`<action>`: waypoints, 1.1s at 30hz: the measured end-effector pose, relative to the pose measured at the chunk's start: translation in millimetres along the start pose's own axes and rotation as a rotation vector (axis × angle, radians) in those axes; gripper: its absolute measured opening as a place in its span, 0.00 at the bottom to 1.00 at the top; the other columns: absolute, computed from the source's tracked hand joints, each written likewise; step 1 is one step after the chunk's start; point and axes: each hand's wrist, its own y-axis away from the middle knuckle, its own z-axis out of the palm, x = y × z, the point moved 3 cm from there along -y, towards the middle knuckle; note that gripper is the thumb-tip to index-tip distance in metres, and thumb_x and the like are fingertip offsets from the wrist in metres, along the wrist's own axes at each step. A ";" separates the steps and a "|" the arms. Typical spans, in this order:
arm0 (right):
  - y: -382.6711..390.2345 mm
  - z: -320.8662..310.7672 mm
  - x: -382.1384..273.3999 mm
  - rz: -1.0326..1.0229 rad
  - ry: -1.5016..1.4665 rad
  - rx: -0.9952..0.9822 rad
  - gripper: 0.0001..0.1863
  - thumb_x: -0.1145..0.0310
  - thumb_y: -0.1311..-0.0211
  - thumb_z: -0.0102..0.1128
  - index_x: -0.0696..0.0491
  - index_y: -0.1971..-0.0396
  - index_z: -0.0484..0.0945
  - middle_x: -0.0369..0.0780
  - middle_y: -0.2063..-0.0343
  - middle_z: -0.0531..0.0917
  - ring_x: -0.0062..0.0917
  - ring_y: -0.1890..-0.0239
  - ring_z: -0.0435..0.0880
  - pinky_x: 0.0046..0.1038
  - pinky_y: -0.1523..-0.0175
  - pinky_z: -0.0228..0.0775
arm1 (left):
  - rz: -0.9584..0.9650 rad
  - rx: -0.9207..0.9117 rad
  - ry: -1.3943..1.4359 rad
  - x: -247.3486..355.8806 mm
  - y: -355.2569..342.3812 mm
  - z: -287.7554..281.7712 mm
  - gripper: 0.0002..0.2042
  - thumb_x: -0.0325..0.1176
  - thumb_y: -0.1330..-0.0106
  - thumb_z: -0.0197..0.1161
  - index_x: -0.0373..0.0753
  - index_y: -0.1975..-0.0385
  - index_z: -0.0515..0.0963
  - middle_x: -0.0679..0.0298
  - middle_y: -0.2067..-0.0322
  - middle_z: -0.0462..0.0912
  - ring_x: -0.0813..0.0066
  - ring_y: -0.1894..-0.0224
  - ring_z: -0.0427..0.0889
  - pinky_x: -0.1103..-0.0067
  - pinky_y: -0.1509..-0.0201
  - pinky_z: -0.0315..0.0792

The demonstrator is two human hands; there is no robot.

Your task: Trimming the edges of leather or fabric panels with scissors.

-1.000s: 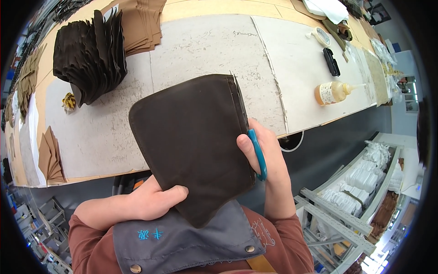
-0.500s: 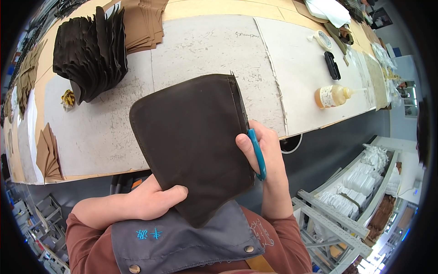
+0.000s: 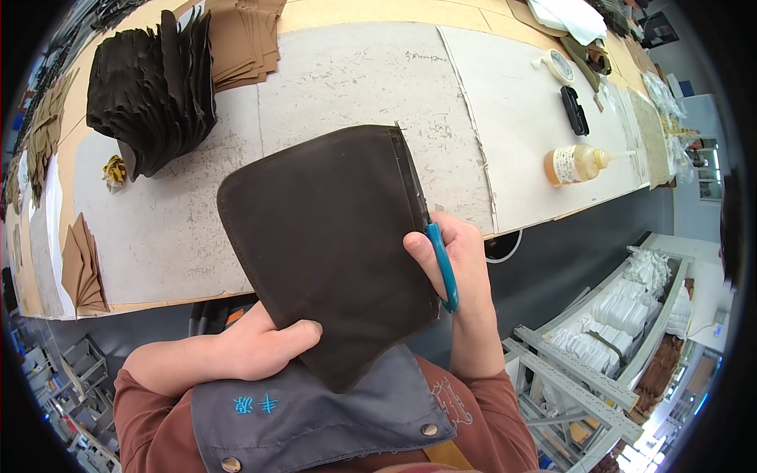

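A dark brown leather-like panel is held up in front of the person, tilted; in this view its upper part overlaps the bench and its lower tip overlaps the grey apron at six o'clock. Taking the panel's middle as the dial, the left hand is at seven, thumb flat on the face, pinching the lower edge against fingers hidden behind. The right hand is at three, beside the layered right edge, with its thumb against the loop of teal-handled scissors; it grips that tool, but most of its fingers are out of sight, and whether they also press the panel cannot be told.

The chief risk seems to lie at three o'clock: the blades cannot be made out clearly, so a slight twist of the right wrist could nick the panel's face or seam. If the left pinch loosened, the layers might slide apart and a cut could wander. Farther off, a stack of dark pieces stands between ten and eleven. Between two and three lies a squeeze bottle of amber liquid; a knock there might stain the bench covering.
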 end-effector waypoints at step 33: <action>-11.1 3.6 -6.5 0.049 -0.039 -0.062 0.32 0.39 0.49 0.64 0.57 0.81 0.70 0.38 0.89 0.68 0.23 0.83 0.67 0.26 0.74 0.64 | 0.005 -0.010 -0.003 -3.2 0.9 -4.5 0.19 0.23 0.38 0.44 0.28 0.46 0.68 0.57 0.50 0.75 0.72 0.48 0.73 0.76 0.43 0.67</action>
